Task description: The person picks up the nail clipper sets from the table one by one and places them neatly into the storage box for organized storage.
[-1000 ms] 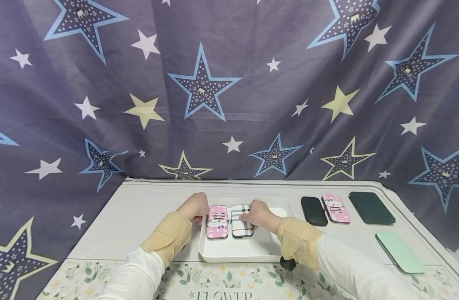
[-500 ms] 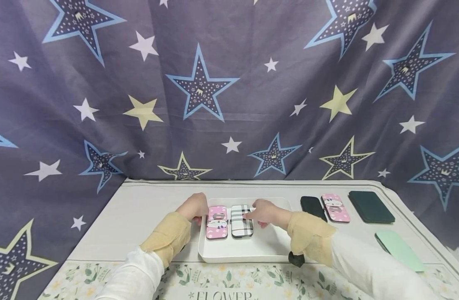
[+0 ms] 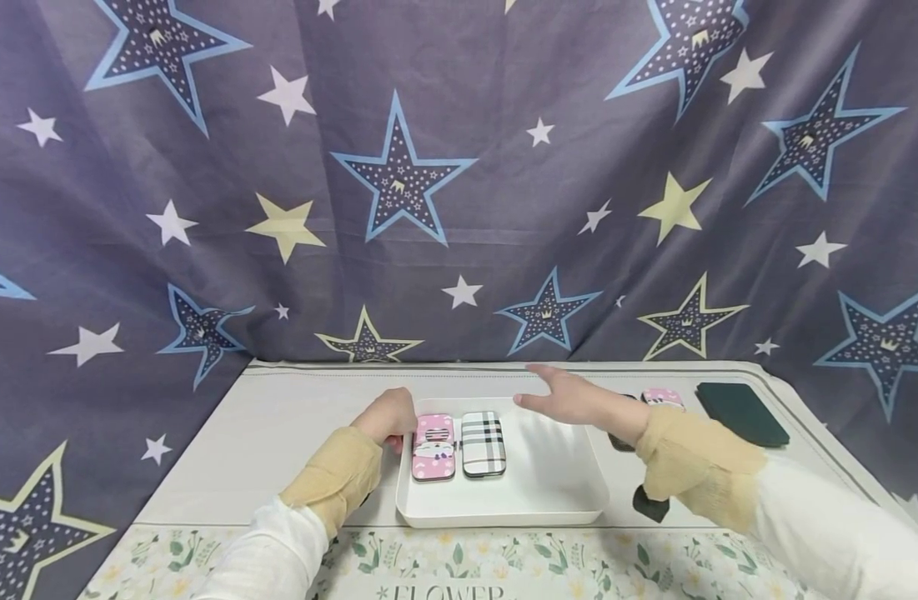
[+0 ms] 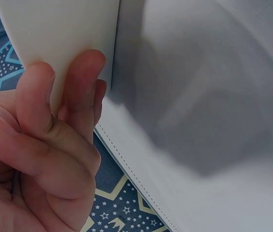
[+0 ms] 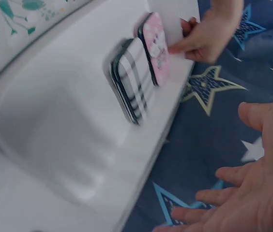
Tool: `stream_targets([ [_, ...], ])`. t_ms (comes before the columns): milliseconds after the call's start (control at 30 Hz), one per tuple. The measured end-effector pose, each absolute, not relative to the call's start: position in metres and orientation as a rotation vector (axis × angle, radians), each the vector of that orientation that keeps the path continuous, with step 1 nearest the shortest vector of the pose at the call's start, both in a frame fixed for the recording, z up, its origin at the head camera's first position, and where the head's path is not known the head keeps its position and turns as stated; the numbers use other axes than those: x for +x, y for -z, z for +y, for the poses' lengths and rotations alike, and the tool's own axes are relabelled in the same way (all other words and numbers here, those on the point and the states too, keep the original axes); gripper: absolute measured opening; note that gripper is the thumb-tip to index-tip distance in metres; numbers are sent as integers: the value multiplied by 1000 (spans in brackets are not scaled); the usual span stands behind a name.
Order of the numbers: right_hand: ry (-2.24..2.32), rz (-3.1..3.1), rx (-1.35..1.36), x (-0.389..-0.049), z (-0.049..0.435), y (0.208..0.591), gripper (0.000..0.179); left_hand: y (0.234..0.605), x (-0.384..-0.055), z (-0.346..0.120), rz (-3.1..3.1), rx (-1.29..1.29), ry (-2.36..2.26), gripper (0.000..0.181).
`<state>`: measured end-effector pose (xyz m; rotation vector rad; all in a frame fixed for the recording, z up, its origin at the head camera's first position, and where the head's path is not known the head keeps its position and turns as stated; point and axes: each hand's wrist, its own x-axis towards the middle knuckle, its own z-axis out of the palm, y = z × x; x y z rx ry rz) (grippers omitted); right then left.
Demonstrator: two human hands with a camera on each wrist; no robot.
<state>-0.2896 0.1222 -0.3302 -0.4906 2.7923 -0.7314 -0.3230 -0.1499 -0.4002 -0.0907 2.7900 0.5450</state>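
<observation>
my left hand [image 3: 389,414] grasps the white tray [image 3: 504,518] by its left wall; fingertips partly hidden in head view. right hand [image 3: 567,397] is released, fingers spread, near the far rim. plaid case [image 3: 484,444] and pink case [image 3: 433,447] lie inside, left part. my right forearm partly covers the black case [image 3: 620,445] and second pink one [image 3: 663,397]. right wrist view blurry.
</observation>
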Motion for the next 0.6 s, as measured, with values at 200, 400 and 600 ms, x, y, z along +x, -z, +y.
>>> stream_targets([
  [200, 671, 2945, -605, -287, 146, 311, 73, 400, -322, -152, 2809, -58, -529, 13],
  [400, 584, 3098, -537, -280, 172, 298, 76, 399, -321, -152, 2822, -41, -541, 13],
  [600, 621, 3186, -499, -270, 201, 293, 77, 400, -321, -152, 2803, -61, -577, 14],
])
